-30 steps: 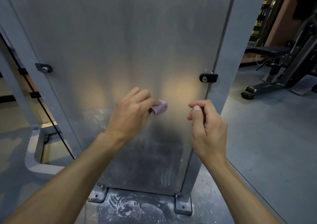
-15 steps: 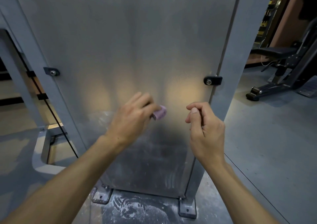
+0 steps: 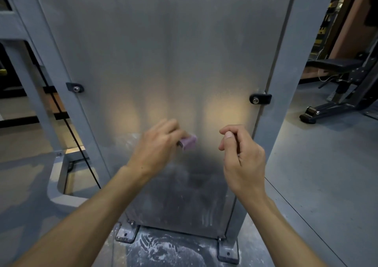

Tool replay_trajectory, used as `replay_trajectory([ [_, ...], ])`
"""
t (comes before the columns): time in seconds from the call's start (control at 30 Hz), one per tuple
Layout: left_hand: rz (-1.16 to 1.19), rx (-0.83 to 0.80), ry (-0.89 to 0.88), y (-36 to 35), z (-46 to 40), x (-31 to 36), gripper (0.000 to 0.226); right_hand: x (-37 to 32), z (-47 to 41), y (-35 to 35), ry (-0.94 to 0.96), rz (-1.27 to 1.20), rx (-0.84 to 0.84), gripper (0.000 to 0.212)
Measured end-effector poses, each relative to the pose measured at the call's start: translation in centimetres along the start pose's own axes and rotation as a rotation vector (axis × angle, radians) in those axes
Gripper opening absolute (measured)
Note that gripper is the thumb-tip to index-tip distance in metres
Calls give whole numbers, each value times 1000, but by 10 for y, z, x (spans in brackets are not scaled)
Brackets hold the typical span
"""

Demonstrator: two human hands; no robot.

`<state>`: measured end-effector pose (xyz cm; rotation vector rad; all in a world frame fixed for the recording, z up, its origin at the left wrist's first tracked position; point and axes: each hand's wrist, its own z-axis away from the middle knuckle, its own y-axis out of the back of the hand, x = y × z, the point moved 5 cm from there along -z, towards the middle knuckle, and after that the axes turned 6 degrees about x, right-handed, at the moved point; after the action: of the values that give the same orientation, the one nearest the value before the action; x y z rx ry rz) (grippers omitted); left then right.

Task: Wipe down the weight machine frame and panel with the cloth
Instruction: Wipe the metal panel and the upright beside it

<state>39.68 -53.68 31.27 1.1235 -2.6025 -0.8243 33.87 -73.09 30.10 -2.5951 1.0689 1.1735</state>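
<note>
From my head view, my left hand (image 3: 157,146) pinches a small purple cloth (image 3: 189,142) against the grey metal panel (image 3: 163,52), low and near its middle; my right hand (image 3: 241,160) is clenched on nothing, beside the right frame post (image 3: 286,82).

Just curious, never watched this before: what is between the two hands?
In the head view, only bare metal panel shows between the left hand and the right hand, apart from the purple cloth poking out of the left hand's grip.
</note>
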Motion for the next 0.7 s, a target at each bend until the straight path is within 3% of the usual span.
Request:
replay_trajectory([
  [0.07, -31, 84, 61, 14, -13, -8, 6, 0, 0, -1, -1, 1, -2, 19],
  [0.17, -10, 83, 90, 1, 2, -9, 9, 1, 1, -2, 0, 4, -4, 19],
  [0.37, 60, -243, 85, -46, 77, -10, 4, -2, 2, -5, 7, 2, -18, 18],
  [0.43, 47, -281, 73, -45, 73, -13, 3, -4, 4, -7, 11, -2, -34, 18],
  [0.6, -8, 7, 24, 3, 12, -10, 24, -5, 4, -12, 12, -8, -50, 18],
  [0.7, -20, 43, 41, 2, 16, -11, 6, -5, 3, -14, 5, -20, -53, 18],
])
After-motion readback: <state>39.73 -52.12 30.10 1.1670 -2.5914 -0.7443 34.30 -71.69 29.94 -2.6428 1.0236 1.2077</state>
